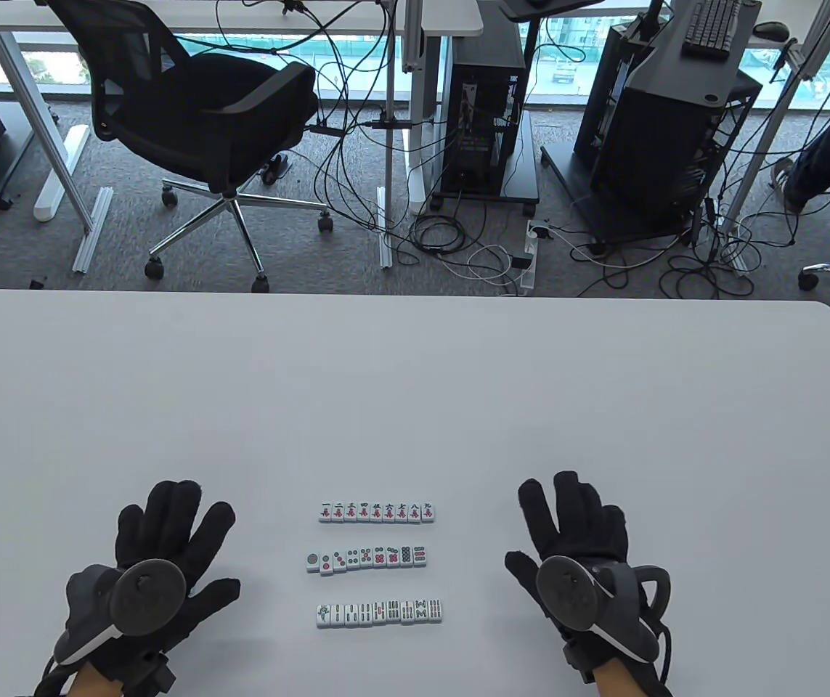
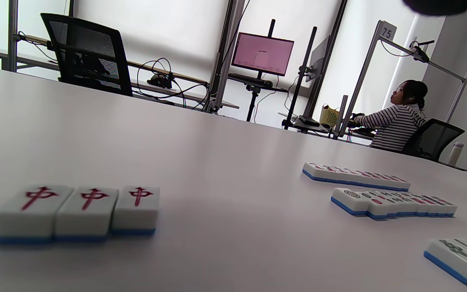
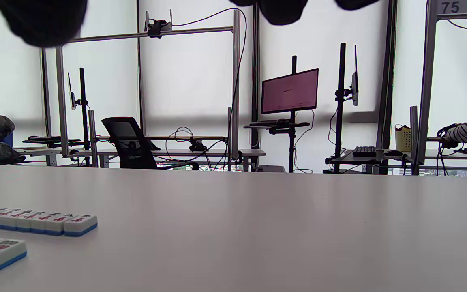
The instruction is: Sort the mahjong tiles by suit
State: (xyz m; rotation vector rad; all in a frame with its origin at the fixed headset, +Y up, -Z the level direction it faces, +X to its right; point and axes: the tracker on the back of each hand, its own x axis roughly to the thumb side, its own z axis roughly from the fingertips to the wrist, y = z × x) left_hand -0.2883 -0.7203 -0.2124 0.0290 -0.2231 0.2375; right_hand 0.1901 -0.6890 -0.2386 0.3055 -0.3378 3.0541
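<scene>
The left hand (image 1: 160, 563) and right hand (image 1: 578, 555) are being rested flat, fingers spread, gripping nothing, on the white table (image 1: 415, 377). Between them three tile rows are being displayed: bamboo row (image 1: 379, 613) nearest, dot row (image 1: 367, 559), character row (image 1: 376, 512) farthest. Three red-character tiles (image 2: 77, 211) are being shown by the left wrist view.

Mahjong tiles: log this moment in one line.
tiles: three sorted rows | left hand: flat, empty | right hand: flat, empty | table
</scene>
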